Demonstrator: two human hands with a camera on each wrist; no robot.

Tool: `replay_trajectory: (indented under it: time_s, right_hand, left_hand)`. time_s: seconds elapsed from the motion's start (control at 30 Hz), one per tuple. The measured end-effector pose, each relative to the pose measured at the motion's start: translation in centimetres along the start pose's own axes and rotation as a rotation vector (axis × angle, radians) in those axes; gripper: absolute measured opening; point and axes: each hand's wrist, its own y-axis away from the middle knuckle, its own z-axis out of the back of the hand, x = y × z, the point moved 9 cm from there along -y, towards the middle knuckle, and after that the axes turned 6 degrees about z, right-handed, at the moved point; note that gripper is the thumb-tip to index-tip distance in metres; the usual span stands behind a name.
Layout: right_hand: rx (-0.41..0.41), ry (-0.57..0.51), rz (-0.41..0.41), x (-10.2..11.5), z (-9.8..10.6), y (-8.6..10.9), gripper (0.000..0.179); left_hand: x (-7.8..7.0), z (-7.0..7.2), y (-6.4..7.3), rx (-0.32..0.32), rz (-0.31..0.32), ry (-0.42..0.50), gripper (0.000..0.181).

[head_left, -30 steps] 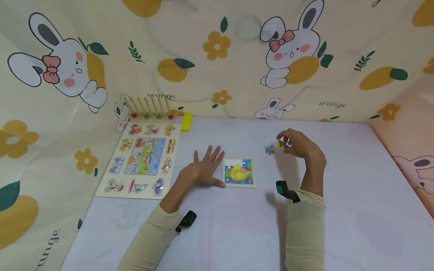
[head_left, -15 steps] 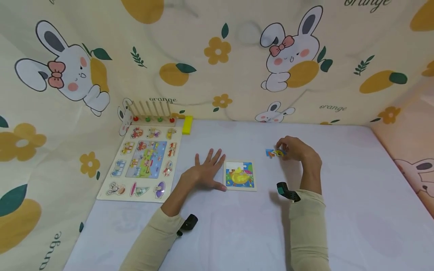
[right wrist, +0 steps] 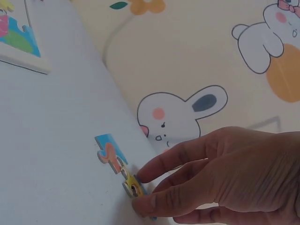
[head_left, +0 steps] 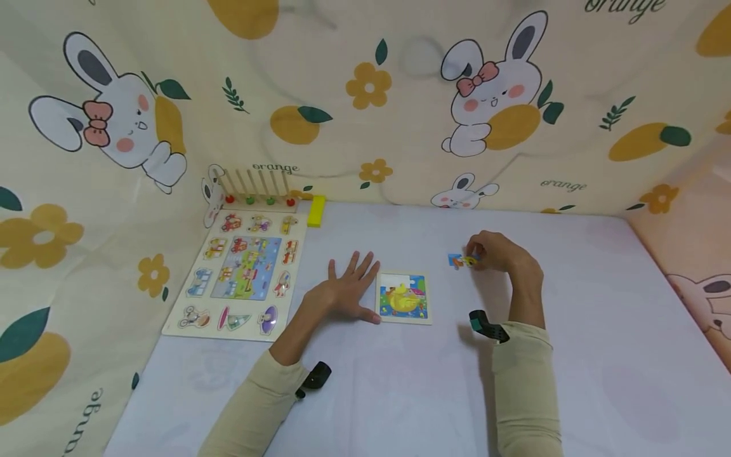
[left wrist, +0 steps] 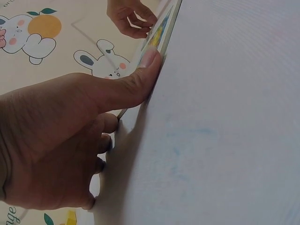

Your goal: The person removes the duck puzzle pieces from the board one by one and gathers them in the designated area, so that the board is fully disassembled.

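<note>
My left hand [head_left: 342, 295] lies on the table with fingers spread, its thumb touching the lower left edge of a small square puzzle tray [head_left: 405, 322]. A yellow duck picture [head_left: 404, 298] fills most of the tray, with a pale gap at its upper left. To the right, my right hand [head_left: 498, 252] pinches a yellow jigsaw piece [right wrist: 132, 183] between thumb and index finger, low over the table. Right against it is a blue and orange jigsaw piece [right wrist: 110, 150]. In the left wrist view, the left thumb [left wrist: 149, 58] is at the tray edge.
A large wooden peg puzzle board [head_left: 228, 327] with vehicle and toy pictures lies at left. Behind it stands a rack of wooden pegs [head_left: 259, 184] with red and green beads. A yellow block [head_left: 316, 211] sits beside that. Rabbit-print cloth [head_left: 320, 76] hangs behind the table.
My right hand has lowered the yellow jigsaw piece to the table, up against the blue and orange piece. The left hand has stayed beside the tray. The head view has tilted slightly.
</note>
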Motion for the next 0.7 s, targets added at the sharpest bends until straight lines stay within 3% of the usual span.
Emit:
replay_trajectory:
  time_s: [0.7]
  right_hand:
    - [0.037, 0.01, 0.013, -0.09, 0.03, -0.36, 0.023]
  left_hand:
    - [-0.27, 0.41, 0.29, 0.015, 0.007, 0.008, 0.119]
